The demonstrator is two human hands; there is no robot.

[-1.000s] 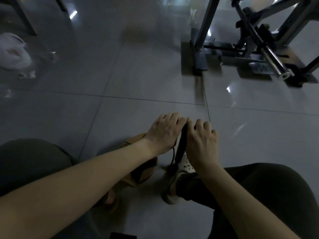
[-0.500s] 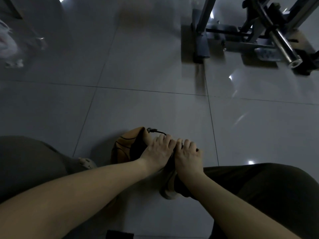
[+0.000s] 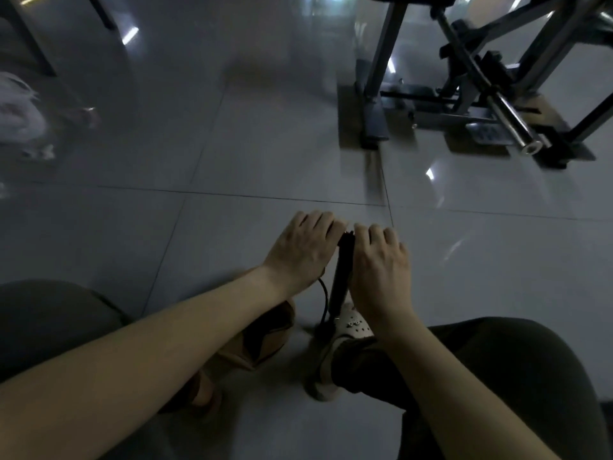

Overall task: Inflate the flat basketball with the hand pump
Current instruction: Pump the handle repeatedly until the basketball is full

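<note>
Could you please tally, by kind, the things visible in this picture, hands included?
hands: 2, the left hand and the right hand, both on the pump handle
hand pump: 1
basketball: 1, flat
shoe: 1 plainly visible
metal frame: 1
white bag: 1, blurred
Total: 7

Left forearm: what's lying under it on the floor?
A crumpled orange-brown flat basketball on the grey tiled floor, partly showing. The forearm covers the rest, so where the thin black hose joins is hidden.
</note>
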